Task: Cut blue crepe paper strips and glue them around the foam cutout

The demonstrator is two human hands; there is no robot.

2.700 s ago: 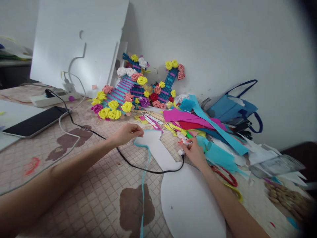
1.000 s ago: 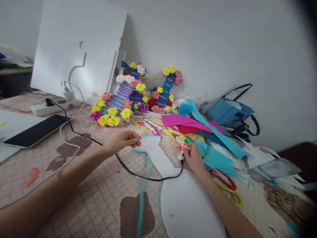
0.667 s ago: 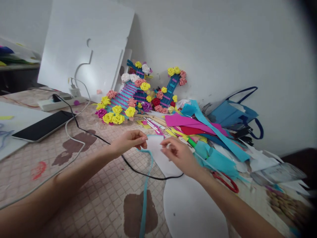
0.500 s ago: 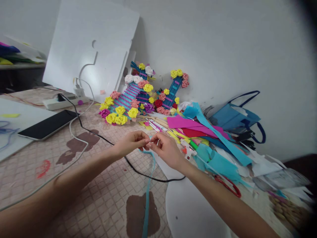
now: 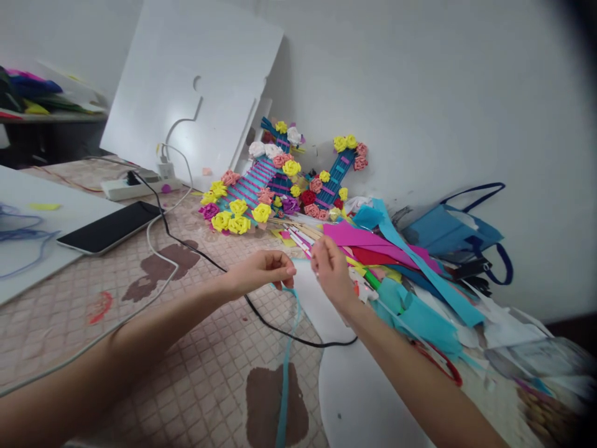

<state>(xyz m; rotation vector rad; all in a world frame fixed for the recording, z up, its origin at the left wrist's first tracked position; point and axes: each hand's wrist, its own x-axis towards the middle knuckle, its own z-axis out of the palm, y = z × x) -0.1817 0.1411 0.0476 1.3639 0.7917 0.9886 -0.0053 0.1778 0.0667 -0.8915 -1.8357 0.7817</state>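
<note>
My left hand [image 5: 268, 272] is pinched closed over the table, and from under its fingers a narrow light-blue paper strip [image 5: 290, 354] hangs down toward the near edge. Apart from it, a little to the right, my right hand [image 5: 333, 274] is raised with fingers curled together. What those right fingers hold, if anything, is too small to make out. Just beyond the right wrist lies a white glue gun [image 5: 366, 291], partly covered by the arm. Below the hands, a white rounded board [image 5: 359, 398] rests on the tiled-pattern tabletop [image 5: 209, 386].
Woven panels [image 5: 254, 183] edged with paper roses stand at the back. To the right are heaped paper sheets [image 5: 387, 242], red-handled scissors [image 5: 450, 373] and a blue bag [image 5: 452, 227]. A tablet [image 5: 112, 227], a power strip [image 5: 140, 188] and a black cable [image 5: 280, 330] occupy the left and middle.
My hands have parted: the right hand has lifted away to the right, while the left still pinches the strip. The view has shifted slightly left.
</note>
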